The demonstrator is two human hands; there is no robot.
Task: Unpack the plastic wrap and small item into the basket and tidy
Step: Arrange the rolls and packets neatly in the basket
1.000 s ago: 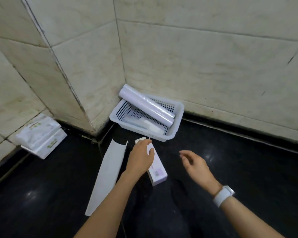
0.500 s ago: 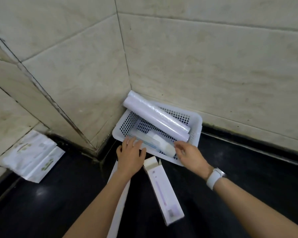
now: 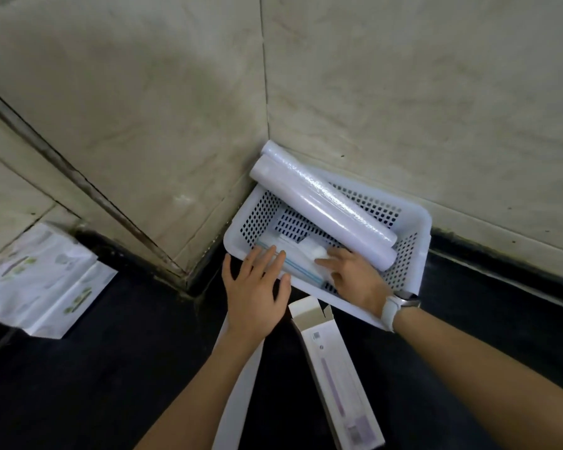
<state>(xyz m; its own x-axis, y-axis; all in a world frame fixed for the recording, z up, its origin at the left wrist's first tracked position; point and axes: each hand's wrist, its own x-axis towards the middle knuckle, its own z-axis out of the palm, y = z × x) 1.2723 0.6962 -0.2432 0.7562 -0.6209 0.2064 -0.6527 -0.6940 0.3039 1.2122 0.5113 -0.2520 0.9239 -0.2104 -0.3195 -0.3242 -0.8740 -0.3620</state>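
Note:
A white perforated basket (image 3: 416, 251) sits in the wall corner on the black counter. Two rolls of plastic wrap (image 3: 322, 203) lie diagonally across it, their upper ends sticking out over the rim. A clear zip bag with a small white item (image 3: 301, 259) lies along the basket's near side. My left hand (image 3: 255, 293) rests flat over the basket's near rim, fingers spread on the bag. My right hand (image 3: 351, 276) reaches inside, fingertips touching the white item. I cannot tell if it grips it.
An empty long white box (image 3: 335, 375) with its flap open lies on the counter below the basket. A flat white sleeve (image 3: 241, 394) lies under my left forearm. A white tissue pack (image 3: 43, 280) sits at the left by the wall.
Both hands moved from the counter up to the basket. The right hand went over the rim onto the white item. The view shifted closer to the corner.

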